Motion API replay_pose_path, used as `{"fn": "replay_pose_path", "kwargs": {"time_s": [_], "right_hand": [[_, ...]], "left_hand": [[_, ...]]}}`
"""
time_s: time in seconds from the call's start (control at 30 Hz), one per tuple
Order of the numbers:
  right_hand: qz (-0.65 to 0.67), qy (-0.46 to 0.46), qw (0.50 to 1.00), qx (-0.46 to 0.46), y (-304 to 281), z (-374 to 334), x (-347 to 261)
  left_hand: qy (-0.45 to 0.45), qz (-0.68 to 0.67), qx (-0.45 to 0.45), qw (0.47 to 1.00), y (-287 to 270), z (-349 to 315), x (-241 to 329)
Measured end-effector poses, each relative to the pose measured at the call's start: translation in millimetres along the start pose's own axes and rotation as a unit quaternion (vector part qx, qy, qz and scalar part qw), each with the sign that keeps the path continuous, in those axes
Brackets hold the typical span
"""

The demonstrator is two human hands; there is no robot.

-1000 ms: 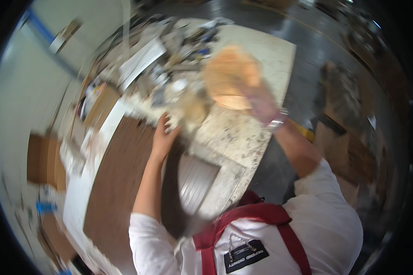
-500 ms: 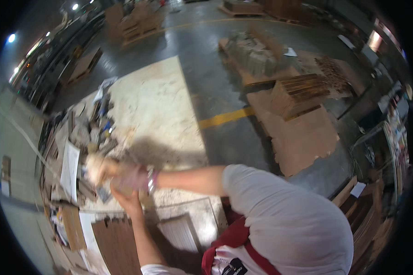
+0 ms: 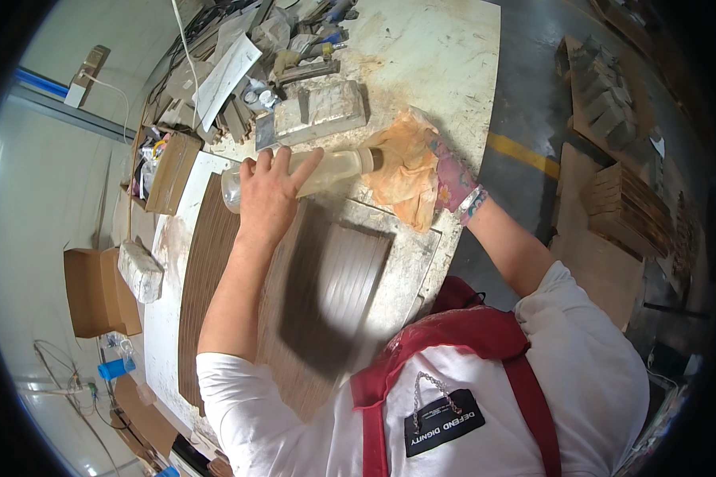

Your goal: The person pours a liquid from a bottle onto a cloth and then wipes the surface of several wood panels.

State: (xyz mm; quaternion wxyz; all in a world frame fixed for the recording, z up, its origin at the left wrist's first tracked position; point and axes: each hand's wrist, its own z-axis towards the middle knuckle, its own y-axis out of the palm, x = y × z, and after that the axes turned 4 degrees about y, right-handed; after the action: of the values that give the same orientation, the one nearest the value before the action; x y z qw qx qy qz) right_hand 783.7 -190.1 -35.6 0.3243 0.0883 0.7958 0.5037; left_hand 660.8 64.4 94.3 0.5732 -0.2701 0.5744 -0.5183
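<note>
A clear plastic bottle (image 3: 336,170) of pale yellowish liquid lies tipped nearly level in my bare left hand (image 3: 269,189), whose fingers wrap round its body. The brown mouth end of the bottle points right, against an orange-stained cloth (image 3: 399,175). My right hand (image 3: 453,179), in a pink patterned glove, grips that cloth from its right side; the cloth hides most of the fingers. Below my hands, brown grooved wood strips (image 3: 348,274) lie side by side on the workbench (image 3: 433,60), partly in shadow.
Behind the bottle sits a whitish, stained block (image 3: 322,111). Tools, scraps and a paper sheet (image 3: 227,79) crowd the bench's far left. An open cardboard box (image 3: 95,294) and a wrapped white block (image 3: 141,270) are at left. Stacked wood (image 3: 627,207) stands on the floor at right.
The view has swung left and down over the bench. My hands, close together and blurred before, are now apart, with the bottle tipped against the spread cloth.
</note>
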Motion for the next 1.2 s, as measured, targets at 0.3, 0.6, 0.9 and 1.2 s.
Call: {"fn": "replay_pose_path", "kwargs": {"time_s": [0.3, 0.6, 0.9, 1.2], "right_hand": [[-0.026, 0.026, 0.998, 0.041, 1.6, -3.5, 3.5], [-0.015, -0.03, 0.997, -0.072, 9.3, -5.2, 1.8], [0.088, 0.039, 0.985, -0.143, -10.6, 6.3, -31.1], [-0.023, 0.025, 0.999, 0.031, -29.5, -36.0, -2.6]], "left_hand": [[0.058, 0.046, -0.021, 0.997, -19.4, 1.7, 14.8], [0.067, -0.027, -0.007, 0.997, 20.8, 3.7, 25.3], [-0.128, -0.372, 0.221, 0.892, 96.0, 49.4, 27.2], [-0.295, -0.554, 0.198, 0.753, 140.5, 31.7, 8.7]]}}
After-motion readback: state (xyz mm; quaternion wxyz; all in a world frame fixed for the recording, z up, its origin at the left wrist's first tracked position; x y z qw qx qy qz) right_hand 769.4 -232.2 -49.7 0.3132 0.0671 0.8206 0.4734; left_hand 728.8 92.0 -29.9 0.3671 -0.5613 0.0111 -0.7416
